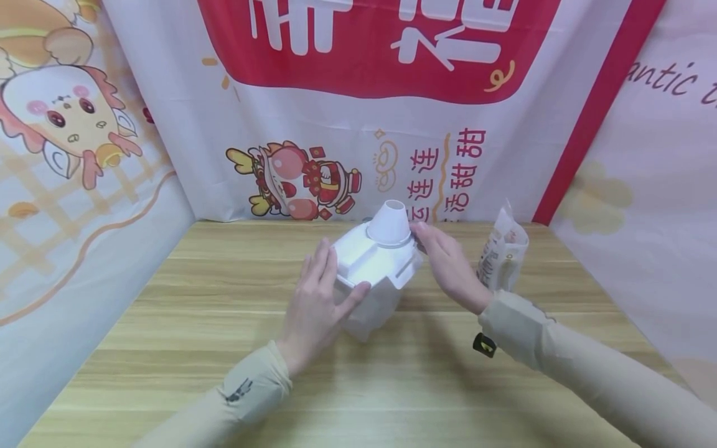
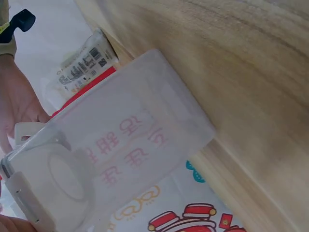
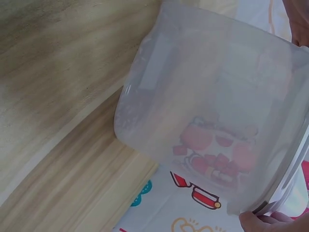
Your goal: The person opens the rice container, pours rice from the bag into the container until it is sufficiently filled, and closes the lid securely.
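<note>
A translucent plastic storage container (image 2: 140, 116) with a white lid (image 1: 364, 255) is between both hands, apparently tilted. On the lid stands a white cone-shaped piece (image 1: 389, 223) with an open top. My left hand (image 1: 316, 302) grips the lid's near left edge, thumb along the front and fingers down the left side. With its fingers at the lid's far right edge, my right hand (image 1: 450, 261) holds the other side; the right wrist view shows its fingertips (image 3: 248, 222) pinching the rim there. The container's walls let the background show through.
A printed clear plastic packet (image 1: 504, 252) stands on the wooden table (image 1: 235, 323) to the right, close behind the right forearm. Printed cloths hang at the back (image 1: 336, 112) and along both sides of the table.
</note>
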The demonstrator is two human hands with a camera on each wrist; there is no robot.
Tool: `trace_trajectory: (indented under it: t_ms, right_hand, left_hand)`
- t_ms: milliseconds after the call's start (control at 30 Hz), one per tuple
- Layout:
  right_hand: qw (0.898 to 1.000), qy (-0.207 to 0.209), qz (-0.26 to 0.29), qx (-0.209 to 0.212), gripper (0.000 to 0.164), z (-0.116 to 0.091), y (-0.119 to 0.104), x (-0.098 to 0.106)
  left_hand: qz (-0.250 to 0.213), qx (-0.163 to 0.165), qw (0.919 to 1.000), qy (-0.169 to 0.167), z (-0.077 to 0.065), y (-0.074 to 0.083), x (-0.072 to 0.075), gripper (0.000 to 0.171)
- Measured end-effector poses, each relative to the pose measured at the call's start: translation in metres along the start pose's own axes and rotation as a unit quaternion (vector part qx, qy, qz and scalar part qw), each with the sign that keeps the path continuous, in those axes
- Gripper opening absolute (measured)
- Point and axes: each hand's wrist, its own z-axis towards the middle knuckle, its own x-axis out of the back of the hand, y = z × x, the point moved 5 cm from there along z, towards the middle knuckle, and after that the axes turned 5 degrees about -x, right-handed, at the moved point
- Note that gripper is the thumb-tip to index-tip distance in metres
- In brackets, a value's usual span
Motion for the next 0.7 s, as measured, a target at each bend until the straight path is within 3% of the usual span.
trace_trajectory:
  t_ms: [167, 300, 433, 600, 700]
  right_hand:
    - [1.0, 0.02, 0.005, 0.019, 0.061, 0.008, 0.002, 0.007]
    - [0.999, 0.022, 0.049, 0.002, 0.065, 0.024, 0.009, 0.013]
    - [0.995, -0.02, 0.096, -0.012, 0.067, 0.037, 0.016, 0.013]
    - [0.997, -0.065, 0.037, 0.004, 0.065, 0.037, 0.023, 0.014]
    - [0.996, -0.082, 0.037, 0.007, 0.071, 0.037, 0.026, 0.013]
  left_hand:
    - [-0.023, 0.031, 0.9992, -0.003, 0.0, -0.005, -0.001, 0.087]
    - [-0.039, 0.043, 0.9983, -0.008, 0.001, -0.008, -0.002, 0.088]
    - [-0.056, 0.039, 0.9976, -0.011, 0.003, -0.013, -0.001, 0.088]
    - [-0.08, 0.029, 0.9963, -0.014, 0.006, -0.022, -0.001, 0.085]
    - [-0.091, 0.022, 0.9954, -0.02, 0.009, -0.027, -0.001, 0.083]
